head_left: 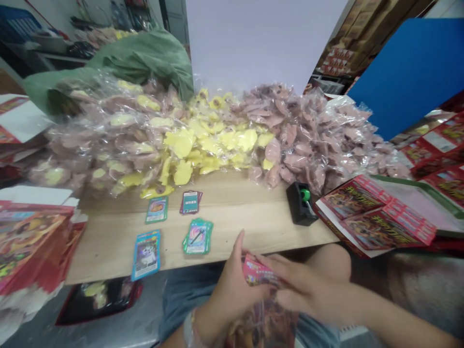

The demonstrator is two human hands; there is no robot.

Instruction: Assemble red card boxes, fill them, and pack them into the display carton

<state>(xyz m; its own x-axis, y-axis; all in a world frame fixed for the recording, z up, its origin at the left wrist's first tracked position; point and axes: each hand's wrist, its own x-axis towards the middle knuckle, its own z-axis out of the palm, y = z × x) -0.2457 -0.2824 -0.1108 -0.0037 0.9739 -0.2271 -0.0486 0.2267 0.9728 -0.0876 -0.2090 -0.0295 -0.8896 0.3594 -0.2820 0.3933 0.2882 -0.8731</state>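
Holding a pink-and-red printed packet (259, 270) between both hands (its lettering is too blurred to read), the left hand (232, 299) cups one side with the fingers raised; the right hand (304, 290) lies across the top, fingers spread; the packet sits over the lap, just off the edge of the table (232, 217); four piles of picture cards (197, 237) lie ahead; beyond them stand a black tape dispenser (302, 203) and heaped bagged pink and yellow shapes (213, 145).

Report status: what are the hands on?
Left hand, right hand gripping printed pink packet over lap. Trading cards on wooden table ahead. Nothing in the way.
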